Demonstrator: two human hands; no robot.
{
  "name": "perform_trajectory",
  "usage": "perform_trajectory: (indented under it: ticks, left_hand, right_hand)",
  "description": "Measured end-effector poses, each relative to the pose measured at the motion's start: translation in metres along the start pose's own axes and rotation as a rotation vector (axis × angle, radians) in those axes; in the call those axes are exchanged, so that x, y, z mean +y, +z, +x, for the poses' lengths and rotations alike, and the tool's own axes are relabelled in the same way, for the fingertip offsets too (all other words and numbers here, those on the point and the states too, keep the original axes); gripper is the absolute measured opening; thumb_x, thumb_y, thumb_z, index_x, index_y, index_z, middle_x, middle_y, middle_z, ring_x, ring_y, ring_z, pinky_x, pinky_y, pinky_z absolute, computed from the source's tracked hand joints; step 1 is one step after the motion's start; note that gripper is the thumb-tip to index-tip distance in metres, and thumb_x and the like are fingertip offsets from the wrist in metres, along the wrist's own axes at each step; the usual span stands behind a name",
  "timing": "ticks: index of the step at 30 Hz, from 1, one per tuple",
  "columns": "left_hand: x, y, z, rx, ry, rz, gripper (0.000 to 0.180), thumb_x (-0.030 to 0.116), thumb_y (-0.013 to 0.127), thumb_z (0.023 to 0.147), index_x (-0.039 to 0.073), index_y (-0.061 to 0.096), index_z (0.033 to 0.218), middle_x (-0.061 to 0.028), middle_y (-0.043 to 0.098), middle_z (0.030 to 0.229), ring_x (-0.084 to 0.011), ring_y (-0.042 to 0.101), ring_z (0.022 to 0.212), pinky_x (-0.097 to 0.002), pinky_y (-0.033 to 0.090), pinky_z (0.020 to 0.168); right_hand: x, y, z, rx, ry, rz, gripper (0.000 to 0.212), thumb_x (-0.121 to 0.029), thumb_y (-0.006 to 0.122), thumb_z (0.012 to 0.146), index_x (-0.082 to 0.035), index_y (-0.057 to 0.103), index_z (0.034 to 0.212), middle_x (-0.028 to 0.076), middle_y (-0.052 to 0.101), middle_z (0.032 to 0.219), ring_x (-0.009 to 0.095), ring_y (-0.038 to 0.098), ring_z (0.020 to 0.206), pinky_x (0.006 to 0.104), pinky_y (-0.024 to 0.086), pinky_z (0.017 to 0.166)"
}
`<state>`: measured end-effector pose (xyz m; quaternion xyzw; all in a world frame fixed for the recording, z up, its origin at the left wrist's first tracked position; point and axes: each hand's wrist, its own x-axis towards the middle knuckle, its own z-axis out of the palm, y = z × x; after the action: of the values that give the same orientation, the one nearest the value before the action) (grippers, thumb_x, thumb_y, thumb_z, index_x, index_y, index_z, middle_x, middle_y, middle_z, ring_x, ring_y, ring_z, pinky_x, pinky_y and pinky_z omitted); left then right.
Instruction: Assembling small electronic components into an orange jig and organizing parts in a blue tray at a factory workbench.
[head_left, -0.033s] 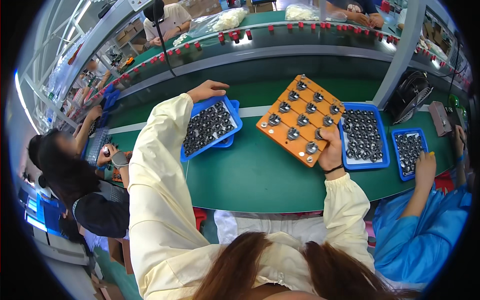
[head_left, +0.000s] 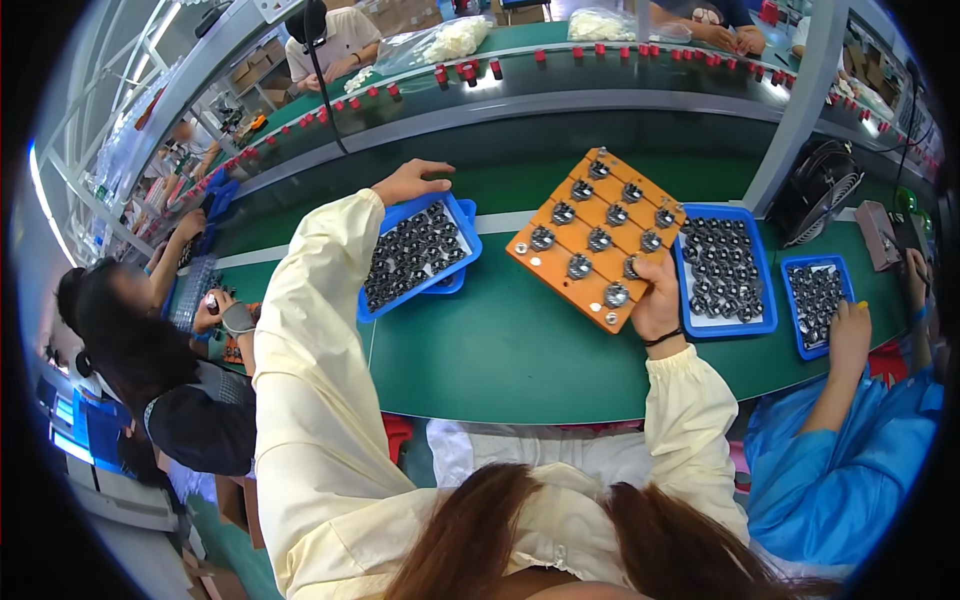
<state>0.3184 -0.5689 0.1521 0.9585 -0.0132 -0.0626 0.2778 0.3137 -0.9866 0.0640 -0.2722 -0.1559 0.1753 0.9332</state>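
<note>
1. The left hand [head_left: 408, 184] is lying spread at the far edge of the blue tray [head_left: 372, 305] of small black parts [head_left: 412, 254]
2. The right hand [head_left: 657, 298] is pinching a part at the near edge of the orange board [head_left: 560, 238]; pushing it in straight seems best

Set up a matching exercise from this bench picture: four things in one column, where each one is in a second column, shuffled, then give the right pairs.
Things
1. left hand
2. right hand
3. orange board
4. small blue tray

Places
A. on the green bench, between two blue trays of dark parts
B. at the near right edge of the orange board
C. in front of the co-worker in blue, far right
D. at the far end of the left blue tray

Pairs: 1-D, 2-B, 3-A, 4-C
</note>
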Motion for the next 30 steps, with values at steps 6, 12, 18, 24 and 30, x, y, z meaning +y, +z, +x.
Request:
perform_trajectory:
  ticks: [6, 12, 18, 24, 30]
  left_hand:
    - [0.109, 0.049, -0.031, 0.117, 0.197, -0.106, 0.054, 0.039, 0.042, 0.09, 0.002, 0.038, 0.13, -0.015, 0.038, 0.135, -0.0266, 0.034, 0.125, -0.0347, 0.025, 0.103]
    - [0.144, 0.135, -0.063, -0.052, 0.233, -1.134, 0.07, 0.048, 0.035, 0.091, 0.01, 0.002, 0.14, -0.0138, 0.031, 0.137, -0.0222, 0.03, 0.126, -0.0367, 0.021, 0.106]
    - [0.184, 0.187, -0.073, -0.113, 0.272, -1.374, 0.083, 0.05, 0.052, 0.082, 0.016, 0.002, 0.14, -0.0099, 0.026, 0.14, -0.0235, 0.03, 0.127, -0.0402, 0.026, 0.103]
    - [0.18, 0.22, -0.053, 0.087, 0.274, -1.586, 0.068, 0.046, 0.047, 0.086, 0.012, 0.017, 0.136, -0.0094, 0.035, 0.134, -0.0252, 0.036, 0.123, -0.0439, 0.03, 0.103]
    - [0.169, 0.217, -0.053, 0.183, 0.168, -1.674, 0.056, 0.046, 0.029, 0.092, 0.009, 0.024, 0.134, -0.011, 0.039, 0.132, -0.0262, 0.041, 0.119, -0.0448, 0.033, 0.1]
  right_hand:
    - [0.005, 0.004, -0.003, 0.029, 0.047, 0.02, 0.052, 0.003, 0.047, 0.074, -0.002, 0.035, 0.124, 0.011, 0.048, 0.118, 0.024, 0.049, 0.108, 0.0379, 0.04, 0.094]
    - [0.009, 0.016, -0.007, 0.004, 0.026, 0.099, 0.049, 0.004, 0.049, 0.075, -0.002, 0.037, 0.122, 0.011, 0.048, 0.118, 0.023, 0.048, 0.109, 0.037, 0.039, 0.093]
    - [0.016, 0.022, -0.009, 0.002, -0.028, 0.132, 0.049, 0.006, 0.05, 0.077, -0.003, 0.036, 0.123, 0.009, 0.048, 0.118, 0.022, 0.048, 0.11, 0.0365, 0.04, 0.093]
    - [0.023, 0.012, -0.007, -0.077, 0.01, 0.032, 0.05, 0.002, 0.052, 0.081, -0.004, 0.034, 0.127, 0.007, 0.045, 0.122, 0.02, 0.045, 0.113, 0.0353, 0.037, 0.096]
    - [0.027, -0.003, -0.001, -0.165, 0.185, -0.054, 0.057, 0.001, 0.057, 0.08, -0.008, 0.029, 0.129, 0.007, 0.042, 0.126, 0.019, 0.044, 0.115, 0.0357, 0.038, 0.095]
